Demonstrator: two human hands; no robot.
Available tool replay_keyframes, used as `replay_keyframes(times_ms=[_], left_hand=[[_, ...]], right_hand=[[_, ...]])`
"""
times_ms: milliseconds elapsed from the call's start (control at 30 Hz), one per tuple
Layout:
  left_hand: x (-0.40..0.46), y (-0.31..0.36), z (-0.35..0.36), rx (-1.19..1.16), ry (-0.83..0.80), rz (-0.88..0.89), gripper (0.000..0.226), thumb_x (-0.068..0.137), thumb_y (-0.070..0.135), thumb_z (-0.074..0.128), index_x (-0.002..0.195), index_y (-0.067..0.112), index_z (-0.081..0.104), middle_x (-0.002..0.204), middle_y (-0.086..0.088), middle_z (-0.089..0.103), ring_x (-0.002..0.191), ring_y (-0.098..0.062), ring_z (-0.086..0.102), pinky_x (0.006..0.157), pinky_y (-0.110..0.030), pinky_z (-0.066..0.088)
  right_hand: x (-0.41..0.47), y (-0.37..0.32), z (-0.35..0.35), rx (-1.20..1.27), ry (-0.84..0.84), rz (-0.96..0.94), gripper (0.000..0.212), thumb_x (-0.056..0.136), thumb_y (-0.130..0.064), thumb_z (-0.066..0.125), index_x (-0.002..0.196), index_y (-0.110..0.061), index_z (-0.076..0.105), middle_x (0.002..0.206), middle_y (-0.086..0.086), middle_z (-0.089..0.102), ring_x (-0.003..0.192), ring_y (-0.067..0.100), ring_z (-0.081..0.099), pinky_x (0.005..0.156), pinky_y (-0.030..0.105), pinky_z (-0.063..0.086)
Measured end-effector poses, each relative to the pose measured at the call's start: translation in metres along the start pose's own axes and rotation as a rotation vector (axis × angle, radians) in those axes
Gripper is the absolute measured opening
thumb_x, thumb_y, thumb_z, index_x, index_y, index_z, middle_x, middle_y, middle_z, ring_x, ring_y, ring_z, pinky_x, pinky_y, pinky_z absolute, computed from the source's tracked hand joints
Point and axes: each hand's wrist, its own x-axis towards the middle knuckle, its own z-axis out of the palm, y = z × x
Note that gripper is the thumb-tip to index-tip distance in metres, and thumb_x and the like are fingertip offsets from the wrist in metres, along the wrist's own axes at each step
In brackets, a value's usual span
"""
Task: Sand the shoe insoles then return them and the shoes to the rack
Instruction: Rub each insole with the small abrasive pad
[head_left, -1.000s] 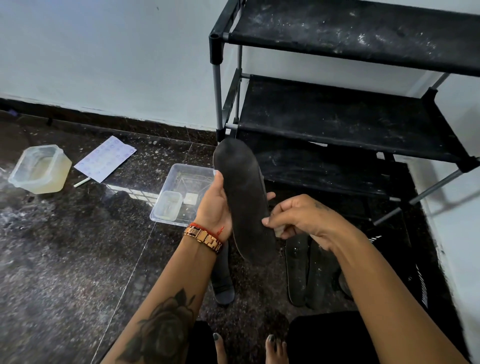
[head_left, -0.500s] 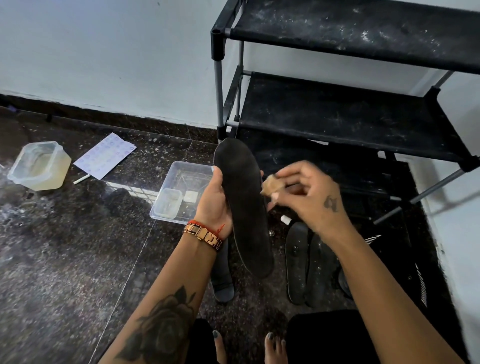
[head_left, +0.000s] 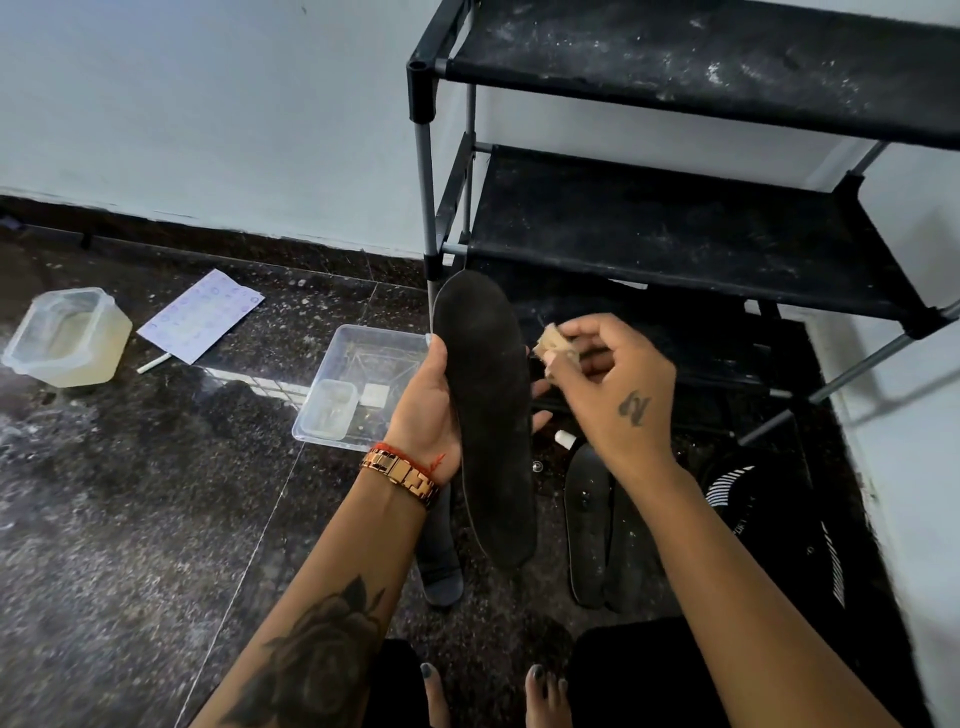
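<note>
My left hand (head_left: 428, 405) grips a black insole (head_left: 488, 415) upright by its left edge, fingers curled behind it. My right hand (head_left: 613, 387) pinches a small tan piece of sandpaper (head_left: 555, 347) just right of the insole's upper part, a little apart from it. Two more black insoles (head_left: 602, 525) lie on the floor under my right forearm. Another dark insole (head_left: 441, 561) lies partly hidden below my left wrist. A black shoe with white stripes (head_left: 769, 514) sits at the right. The black shoe rack (head_left: 675, 223) stands behind, its shelves dusty.
A clear plastic tray (head_left: 363, 358) holding a small tub lies left of the insole. A lidded tub of pale liquid (head_left: 67, 338), a printed sheet (head_left: 200, 314) and a white stick (head_left: 153, 362) lie on the dark floor at the left. My bare feet (head_left: 540, 691) show at the bottom.
My right hand lifted from the insole's lower right edge to beside its upper part, now showing the sandpaper between the fingers. The left hand kept the insole in place.
</note>
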Motion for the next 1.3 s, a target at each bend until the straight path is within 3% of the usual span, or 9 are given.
replay_keyframes(times_ms=[167, 300, 433, 633, 700, 800, 933, 1133, 1300], left_hand=[[0.001, -0.002, 0.001, 0.064, 0.031, 0.093, 0.069, 0.098, 0.054, 0.014, 0.134, 0.006, 0.047, 0.12, -0.013, 0.062, 0.102, -0.023, 0.063, 0.088, -0.033, 0.053], [0.001, -0.002, 0.0, 0.021, 0.026, 0.059, 0.074, 0.096, 0.059, 0.016, 0.111, 0.008, 0.067, 0.11, -0.015, 0.067, 0.096, -0.03, 0.067, 0.076, -0.044, 0.057], [0.001, -0.001, 0.0, 0.035, 0.015, 0.038, 0.07, 0.094, 0.062, 0.016, 0.121, 0.012, 0.058, 0.126, -0.016, 0.059, 0.114, -0.038, 0.056, 0.092, -0.053, 0.046], [0.001, -0.006, 0.001, 0.082, 0.006, 0.047, 0.071, 0.098, 0.053, 0.015, 0.102, 0.007, 0.069, 0.101, -0.011, 0.07, 0.09, -0.019, 0.069, 0.084, -0.029, 0.053], [0.002, -0.007, 0.0, 0.098, 0.017, 0.054, 0.065, 0.099, 0.052, 0.014, 0.109, 0.009, 0.062, 0.102, -0.009, 0.07, 0.091, -0.018, 0.069, 0.083, -0.029, 0.054], [0.001, -0.007, 0.002, 0.089, 0.017, 0.025, 0.066, 0.097, 0.055, 0.014, 0.115, 0.01, 0.059, 0.104, -0.013, 0.07, 0.088, -0.026, 0.07, 0.075, -0.041, 0.058], [0.0, -0.005, 0.004, 0.091, 0.007, 0.0, 0.068, 0.095, 0.059, 0.015, 0.116, 0.014, 0.06, 0.118, -0.015, 0.064, 0.098, -0.034, 0.065, 0.084, -0.05, 0.05], [-0.002, -0.007, 0.007, 0.149, 0.002, 0.024, 0.066, 0.098, 0.053, 0.013, 0.112, 0.01, 0.061, 0.103, -0.01, 0.071, 0.092, -0.019, 0.069, 0.083, -0.033, 0.054], [-0.004, -0.006, 0.007, 0.144, -0.003, -0.026, 0.068, 0.096, 0.057, 0.014, 0.124, 0.011, 0.056, 0.116, -0.014, 0.066, 0.095, -0.029, 0.068, 0.083, -0.046, 0.053]], right_hand=[[-0.015, -0.008, 0.017, -0.161, -0.305, -0.191, 0.017, 0.076, -0.021, 0.066, 0.091, -0.029, 0.07, 0.084, -0.007, 0.065, 0.077, 0.01, 0.062, 0.068, 0.034, 0.053], [-0.003, 0.01, 0.009, -0.236, -0.121, -0.042, 0.013, 0.079, -0.016, 0.065, 0.088, -0.026, 0.068, 0.081, -0.003, 0.063, 0.07, 0.009, 0.059, 0.066, 0.03, 0.051], [0.003, 0.013, 0.001, -0.122, 0.067, 0.02, 0.014, 0.08, -0.015, 0.066, 0.094, -0.02, 0.065, 0.079, -0.004, 0.064, 0.073, 0.009, 0.06, 0.067, 0.032, 0.053], [-0.013, -0.008, 0.031, -0.182, -0.118, -0.261, 0.014, 0.08, -0.018, 0.068, 0.092, -0.021, 0.072, 0.084, -0.003, 0.062, 0.073, 0.006, 0.057, 0.067, 0.014, 0.044], [-0.008, -0.001, 0.032, -0.234, -0.108, -0.232, 0.011, 0.08, -0.017, 0.068, 0.09, -0.02, 0.073, 0.082, 0.0, 0.061, 0.071, 0.01, 0.057, 0.065, 0.019, 0.045], [0.002, 0.012, 0.02, -0.223, 0.004, -0.09, 0.011, 0.08, -0.013, 0.067, 0.087, -0.019, 0.073, 0.083, 0.002, 0.061, 0.07, 0.006, 0.053, 0.067, 0.002, 0.035], [0.009, 0.014, 0.009, -0.152, 0.184, -0.032, 0.01, 0.081, -0.011, 0.064, 0.085, -0.015, 0.072, 0.083, 0.004, 0.064, 0.068, -0.003, 0.05, 0.066, 0.0, 0.036], [-0.003, 0.007, 0.028, -0.202, -0.068, -0.218, 0.011, 0.079, -0.015, 0.069, 0.089, -0.019, 0.073, 0.084, 0.0, 0.062, 0.073, 0.007, 0.056, 0.067, 0.009, 0.04], [0.009, 0.02, 0.017, -0.188, 0.062, -0.008, 0.009, 0.081, -0.012, 0.065, 0.084, -0.018, 0.071, 0.086, 0.002, 0.063, 0.072, 0.004, 0.052, 0.069, -0.001, 0.035]])
